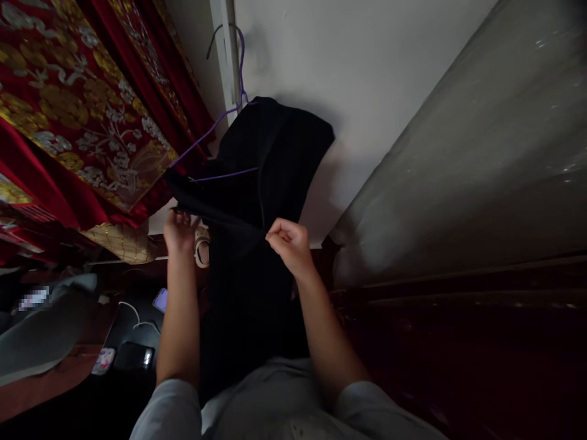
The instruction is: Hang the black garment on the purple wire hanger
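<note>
A black garment (284,146) hangs on a purple wire hanger (241,61), its neck opening spread so the hanger's lower bar shows inside. What looks like a zip runs down the edge of that opening. My right hand (291,241) is closed in a pinch at the low point of the opening, at the end of that zip line. On the left, my left hand (180,231) has its fingers curled at the garment's left edge, seemingly gripping the cloth. The lower part of the garment is lost in dark shadow.
Red cloth with gold and silver embroidery (92,110) hangs at left. The hanger hooks onto a white post (228,55) by the wall. Clear plastic sheeting (458,171) covers something at right. Lower left are a phone (160,300), a white cable (137,318) and a beige clog (202,247).
</note>
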`<state>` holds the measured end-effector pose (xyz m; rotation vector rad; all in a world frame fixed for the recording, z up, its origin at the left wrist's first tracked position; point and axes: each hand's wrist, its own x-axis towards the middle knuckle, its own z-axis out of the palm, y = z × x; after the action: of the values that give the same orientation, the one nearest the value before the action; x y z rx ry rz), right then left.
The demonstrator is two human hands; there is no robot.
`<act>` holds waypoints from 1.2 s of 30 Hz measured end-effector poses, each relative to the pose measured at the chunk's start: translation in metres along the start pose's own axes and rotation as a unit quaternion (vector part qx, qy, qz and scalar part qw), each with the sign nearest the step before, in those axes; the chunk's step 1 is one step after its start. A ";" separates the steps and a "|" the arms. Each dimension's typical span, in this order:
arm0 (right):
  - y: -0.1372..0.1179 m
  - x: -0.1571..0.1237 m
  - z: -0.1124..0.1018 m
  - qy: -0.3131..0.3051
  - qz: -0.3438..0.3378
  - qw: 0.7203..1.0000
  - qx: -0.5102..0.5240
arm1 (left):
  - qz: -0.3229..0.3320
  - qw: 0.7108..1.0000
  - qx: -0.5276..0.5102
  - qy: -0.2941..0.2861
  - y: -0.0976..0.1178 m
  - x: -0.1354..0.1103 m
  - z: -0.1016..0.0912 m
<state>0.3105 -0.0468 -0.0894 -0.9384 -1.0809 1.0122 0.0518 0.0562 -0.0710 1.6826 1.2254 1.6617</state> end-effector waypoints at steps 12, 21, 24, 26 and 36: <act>-0.009 -0.006 -0.018 0.084 -0.227 0.965 -0.100 | -0.047 0.968 -0.247 -0.016 0.081 -0.058 0.063; -0.032 0.020 0.018 -0.084 -0.087 0.990 -0.067 | 0.127 0.980 -0.101 -0.120 0.103 -0.057 0.073; -0.056 0.033 0.013 -0.156 -0.066 0.982 -0.079 | 0.095 0.969 -0.095 -0.207 0.077 -0.049 0.070; -0.072 0.046 0.012 -0.155 -0.104 0.980 -0.072 | 0.053 0.940 -0.063 -0.331 0.061 -0.049 0.069; -0.081 0.149 -0.042 0.005 -0.260 0.931 -0.256 | 0.079 0.764 0.418 -0.485 0.035 -0.002 0.005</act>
<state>0.3889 0.0693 0.0144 -0.9829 -1.5218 0.2850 0.0661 0.0392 -0.0436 2.6632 1.2803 -0.0088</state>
